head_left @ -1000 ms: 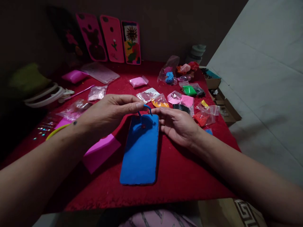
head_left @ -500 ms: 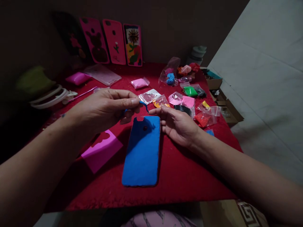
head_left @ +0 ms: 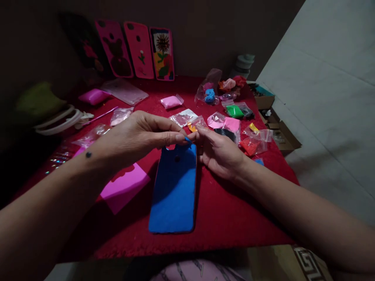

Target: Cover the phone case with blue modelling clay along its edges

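A phone case covered in blue clay [head_left: 174, 191] lies on the red cloth, its camera cutout at the far end. My left hand [head_left: 149, 134] is closed in a pinch above that end. Between its thumb and index finger is a thin strip of blue clay [head_left: 188, 139], bent down at the case's far right corner. My right hand [head_left: 219, 150] rests beside the same corner, palm turned inward. Its fingers are loosely curved and apart, the index tip by the strip and the lower fingers against the case edge.
A pink sheet with a cutout [head_left: 125, 191] lies left of the case. Bagged clay, such as a green pack [head_left: 234, 111] and a red one [head_left: 250, 146], covers the right side. Decorated cases [head_left: 139, 50] lean on the wall. Cardboard boxes [head_left: 281, 132] stand at right.
My left hand has moved right and slightly down, bringing the blue strip from above the case to its far right corner. My right hand has stayed nearly in place. The view has shifted slightly.
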The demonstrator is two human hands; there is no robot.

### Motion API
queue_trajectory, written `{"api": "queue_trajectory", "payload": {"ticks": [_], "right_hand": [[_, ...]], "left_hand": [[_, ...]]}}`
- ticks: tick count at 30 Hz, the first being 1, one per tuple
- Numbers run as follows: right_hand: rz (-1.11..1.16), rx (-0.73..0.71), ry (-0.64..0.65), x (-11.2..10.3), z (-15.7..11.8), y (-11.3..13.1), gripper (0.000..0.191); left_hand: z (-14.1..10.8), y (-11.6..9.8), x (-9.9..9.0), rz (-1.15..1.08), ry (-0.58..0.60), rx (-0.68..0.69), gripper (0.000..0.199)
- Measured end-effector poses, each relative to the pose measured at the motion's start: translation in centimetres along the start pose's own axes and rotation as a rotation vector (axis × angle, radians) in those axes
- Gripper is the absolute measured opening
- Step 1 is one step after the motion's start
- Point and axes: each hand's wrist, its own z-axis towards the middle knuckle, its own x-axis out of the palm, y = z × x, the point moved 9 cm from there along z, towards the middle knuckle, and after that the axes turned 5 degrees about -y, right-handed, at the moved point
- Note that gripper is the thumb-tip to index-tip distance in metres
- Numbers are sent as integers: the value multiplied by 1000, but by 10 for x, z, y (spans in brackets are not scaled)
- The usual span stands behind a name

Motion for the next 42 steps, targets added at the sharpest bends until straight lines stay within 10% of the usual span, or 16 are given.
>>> {"api": "queue_trajectory", "payload": {"ticks": [23,42], "right_hand": [[-42,-63,4,0,-5,7,11],[-52,-62,-10,-2,-6,6,8]], "left_hand": [[16,19,0,234,-48,145,20],[13,39,9,190,99,-43,28]]}}
